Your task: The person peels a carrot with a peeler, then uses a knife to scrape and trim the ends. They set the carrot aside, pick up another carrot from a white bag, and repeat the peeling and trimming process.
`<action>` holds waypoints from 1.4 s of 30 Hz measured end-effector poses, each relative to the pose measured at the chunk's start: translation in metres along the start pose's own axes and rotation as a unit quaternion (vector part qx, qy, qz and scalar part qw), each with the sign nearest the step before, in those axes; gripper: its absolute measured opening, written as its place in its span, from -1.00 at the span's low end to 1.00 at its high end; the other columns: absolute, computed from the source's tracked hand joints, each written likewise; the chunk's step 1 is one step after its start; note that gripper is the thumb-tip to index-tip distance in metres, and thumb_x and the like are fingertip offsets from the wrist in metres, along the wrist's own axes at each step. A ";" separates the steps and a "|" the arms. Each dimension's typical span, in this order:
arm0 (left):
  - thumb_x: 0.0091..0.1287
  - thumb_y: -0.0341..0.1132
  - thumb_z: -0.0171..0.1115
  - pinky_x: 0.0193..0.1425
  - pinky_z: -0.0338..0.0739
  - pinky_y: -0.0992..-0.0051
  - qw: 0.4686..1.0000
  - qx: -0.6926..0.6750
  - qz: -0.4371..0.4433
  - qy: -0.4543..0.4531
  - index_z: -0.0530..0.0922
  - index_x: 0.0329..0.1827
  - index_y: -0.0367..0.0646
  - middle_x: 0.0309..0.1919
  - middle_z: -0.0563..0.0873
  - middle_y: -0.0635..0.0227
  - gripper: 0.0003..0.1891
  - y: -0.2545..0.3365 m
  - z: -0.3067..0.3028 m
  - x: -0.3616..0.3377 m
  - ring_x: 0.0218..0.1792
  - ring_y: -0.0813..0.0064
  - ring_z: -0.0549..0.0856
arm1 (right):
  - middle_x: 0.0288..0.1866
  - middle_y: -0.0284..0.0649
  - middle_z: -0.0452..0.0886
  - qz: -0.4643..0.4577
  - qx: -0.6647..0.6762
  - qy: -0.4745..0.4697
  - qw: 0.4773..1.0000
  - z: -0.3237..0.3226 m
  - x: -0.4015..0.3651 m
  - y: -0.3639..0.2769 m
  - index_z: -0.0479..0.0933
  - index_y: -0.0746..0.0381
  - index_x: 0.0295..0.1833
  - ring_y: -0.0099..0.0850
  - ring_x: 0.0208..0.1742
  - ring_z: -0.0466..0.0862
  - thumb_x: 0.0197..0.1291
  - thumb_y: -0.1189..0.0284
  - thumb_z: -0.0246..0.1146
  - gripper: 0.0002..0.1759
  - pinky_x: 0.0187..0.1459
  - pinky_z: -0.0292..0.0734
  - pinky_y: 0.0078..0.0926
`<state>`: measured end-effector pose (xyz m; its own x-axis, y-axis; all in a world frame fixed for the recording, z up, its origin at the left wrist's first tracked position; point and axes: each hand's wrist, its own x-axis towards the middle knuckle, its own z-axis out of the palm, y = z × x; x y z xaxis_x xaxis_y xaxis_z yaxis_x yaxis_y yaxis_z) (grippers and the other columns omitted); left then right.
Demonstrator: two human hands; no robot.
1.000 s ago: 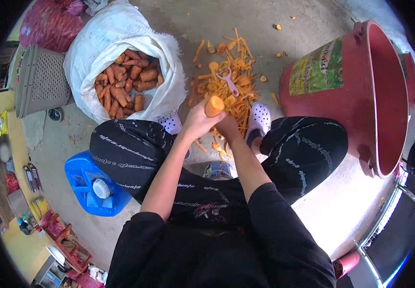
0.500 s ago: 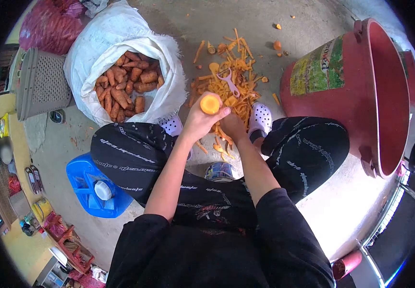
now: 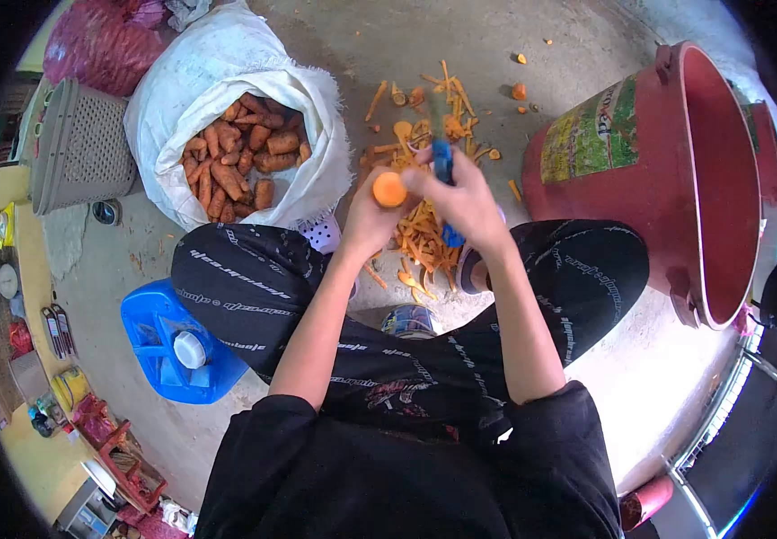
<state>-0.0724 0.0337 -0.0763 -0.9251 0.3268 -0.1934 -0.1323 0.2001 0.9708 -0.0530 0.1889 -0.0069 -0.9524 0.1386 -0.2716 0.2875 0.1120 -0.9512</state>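
In my left hand (image 3: pixel 369 220) is a carrot (image 3: pixel 389 189), its round orange end facing up. Close beside it on the right, my right hand (image 3: pixel 462 199) is closed on the blue handle of a knife (image 3: pixel 442 162), whose blade is blurred and points away from me. The thumb of my right hand is near the carrot's end. Orange peelings (image 3: pixel 426 256) and cut bits lie in a pile on the floor below and beyond both hands. The peeler on that pile is mostly hidden behind my right hand.
A white sack (image 3: pixel 200 67) of unpeeled carrots (image 3: pixel 227 171) stands at the left, beside a grey basket (image 3: pixel 92 148). A blue jerrycan (image 3: pixel 150 346) is near my left knee. The large red tub (image 3: pixel 622 193) lies tipped at the right.
My right hand has come up from the peelings, now with the blue-handled knife in it, and is beside the carrot. My left hand has stayed nearly in place with the carrot.
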 end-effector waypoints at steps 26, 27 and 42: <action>0.18 -0.29 0.33 -0.03 0.52 0.26 0.984 0.176 0.007 -0.039 0.32 0.09 -0.20 -0.14 0.64 -0.04 -0.52 0.017 0.000 -0.013 -0.08 -0.02 0.66 | -0.47 -0.40 0.34 0.217 0.362 0.057 0.905 0.002 -0.008 0.035 0.31 0.16 -0.21 -0.62 -0.60 0.30 0.34 0.27 0.10 -0.79 -0.58 0.28 -0.57; 0.18 -0.28 0.33 -0.04 0.52 0.26 0.983 0.178 0.009 -0.034 0.32 0.08 -0.19 -0.14 0.65 -0.03 -0.53 0.016 -0.001 -0.013 -0.09 -0.02 0.66 | -0.45 -0.39 0.35 0.198 0.339 0.078 0.917 0.004 -0.008 0.034 0.30 0.17 -0.19 -0.61 -0.60 0.32 0.36 0.27 0.08 -0.80 -0.58 0.29 -0.56; 0.10 -0.25 0.32 -0.13 0.53 0.23 0.956 0.258 -0.135 0.041 0.54 -0.18 -0.32 -0.32 0.68 -0.07 -0.67 -0.021 -0.010 0.004 -0.18 -0.01 0.69 | -0.12 0.19 0.54 -0.080 -0.353 0.020 0.932 0.028 -0.023 0.073 0.28 0.32 0.11 0.18 -0.15 0.58 0.37 0.29 -0.01 -0.64 -0.17 0.52 0.04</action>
<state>-0.0763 0.0218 -0.0960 -0.9092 0.1298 -0.3957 -0.1969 0.7033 0.6831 -0.0131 0.1660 -0.0741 -0.9883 0.1001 -0.1148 0.1507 0.7520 -0.6417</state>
